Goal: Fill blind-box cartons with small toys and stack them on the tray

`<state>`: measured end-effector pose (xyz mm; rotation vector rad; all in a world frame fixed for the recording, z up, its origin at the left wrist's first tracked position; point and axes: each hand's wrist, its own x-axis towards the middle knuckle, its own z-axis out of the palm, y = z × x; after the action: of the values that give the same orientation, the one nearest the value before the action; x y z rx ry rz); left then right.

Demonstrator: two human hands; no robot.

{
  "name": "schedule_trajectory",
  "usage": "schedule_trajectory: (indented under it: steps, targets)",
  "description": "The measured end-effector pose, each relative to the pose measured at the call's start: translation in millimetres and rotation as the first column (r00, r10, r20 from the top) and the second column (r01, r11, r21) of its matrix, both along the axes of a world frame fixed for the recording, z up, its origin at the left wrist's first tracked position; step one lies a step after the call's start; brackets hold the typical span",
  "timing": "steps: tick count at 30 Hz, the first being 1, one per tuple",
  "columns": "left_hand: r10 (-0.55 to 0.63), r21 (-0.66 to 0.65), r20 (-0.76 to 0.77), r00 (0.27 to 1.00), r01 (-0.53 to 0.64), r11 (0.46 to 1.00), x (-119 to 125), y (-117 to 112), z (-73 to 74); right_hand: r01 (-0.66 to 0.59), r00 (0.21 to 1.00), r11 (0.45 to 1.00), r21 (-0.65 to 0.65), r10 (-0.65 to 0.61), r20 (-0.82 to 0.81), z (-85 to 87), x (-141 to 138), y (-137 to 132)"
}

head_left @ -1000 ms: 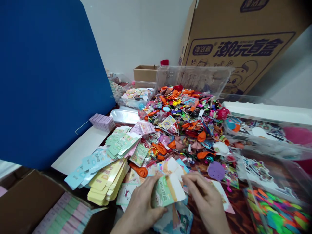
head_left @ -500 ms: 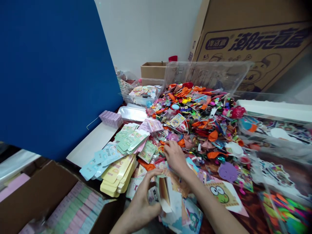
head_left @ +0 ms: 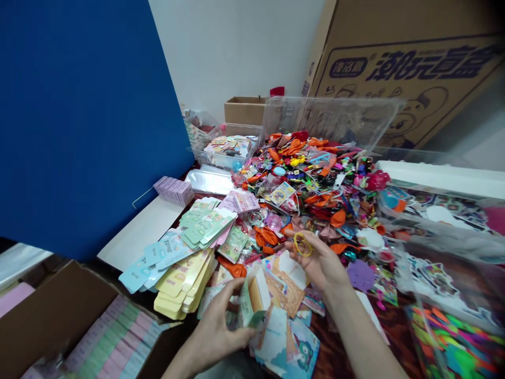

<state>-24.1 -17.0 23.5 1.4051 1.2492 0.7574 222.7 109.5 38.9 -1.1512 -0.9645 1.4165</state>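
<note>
My left hand (head_left: 221, 321) grips a small green paper box (head_left: 252, 300) by its sides, with its top open toward me and a tan inside showing. Raised just right of it, my right hand (head_left: 321, 263) holds a yellow ring (head_left: 302, 245) at its fingers. Beneath both hands lie loose printed cards (head_left: 286, 279), some with cartoon pictures. Behind them rises a heap of small toys and orange balloons (head_left: 315, 179). A closed green box (head_left: 233, 243) lies flat left of the heap.
Flattened yellow cartons (head_left: 185, 284), blue cartons (head_left: 153, 258) and green cartons (head_left: 207, 223) fan out at left. A cardboard box (head_left: 51, 316) of packed small boxes stands front left. Clear bins (head_left: 434, 316) line the right. A blue panel (head_left: 87, 116) rises at far left.
My right hand has lifted off the heap and turned, now with a yellow ring in it. My left hand has shifted slightly left with the green box, which has turned.
</note>
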Motion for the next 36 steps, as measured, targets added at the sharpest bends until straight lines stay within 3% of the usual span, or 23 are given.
schedule_trajectory:
  steps: [5,11,14,17,21,24,27,30,33,34,36]
  targets:
    - [0.031,0.011,-0.028,0.999,-0.031,0.999,-7.2,-5.0,-5.7,-0.115,0.968,0.993,0.035,0.104,0.227,-17.2,-29.8,-7.6]
    - [0.055,0.010,-0.085,0.995,-0.054,0.998,-5.3,-7.1,-9.5,-0.219,0.763,0.968,0.119,0.093,0.640,-31.2,-65.0,-14.4]
    - [0.051,0.023,-0.105,0.993,-0.049,0.999,-8.4,-7.1,-10.9,-0.238,0.670,0.963,0.124,0.071,0.739,-33.4,-66.5,-14.0]
    - [0.043,0.029,-0.122,0.992,-0.040,0.999,-13.4,-6.1,-12.2,-0.243,0.628,0.962,0.127,0.056,0.776,-31.8,-55.1,-11.2]
    - [0.059,0.056,-0.236,0.970,-0.047,0.997,-12.1,0.0,-9.4,-0.206,0.644,0.970,0.129,0.035,0.764,-16.8,-24.9,-13.2]
    - [0.047,0.134,-0.316,0.948,-0.004,0.991,-1.3,9.9,-1.8,-0.197,0.671,0.973,0.124,0.042,0.740,7.4,0.8,-24.8]
    - [0.027,0.200,-0.362,0.932,0.050,0.978,14.5,22.2,5.0,-0.275,0.656,0.951,0.140,0.079,0.751,33.1,16.6,-42.8]
    - [-0.011,0.255,-0.385,0.923,0.117,0.960,31.1,32.1,5.4,-0.372,0.531,0.919,0.133,0.093,0.842,47.4,16.6,-60.5]
    - [-0.042,0.294,-0.396,0.917,0.170,0.941,45.4,36.6,1.0,-0.395,0.377,0.916,0.068,0.094,0.921,48.9,9.6,-69.9]
    - [-0.047,0.301,-0.399,0.916,0.179,0.937,49.2,36.9,-0.3,-0.379,0.377,0.923,0.062,0.092,0.922,47.9,8.1,-70.4]
    - [-0.057,0.301,-0.404,0.913,0.191,0.934,55.3,36.3,-1.6,-0.332,0.490,0.940,0.076,0.103,0.866,45.4,7.2,-68.1]
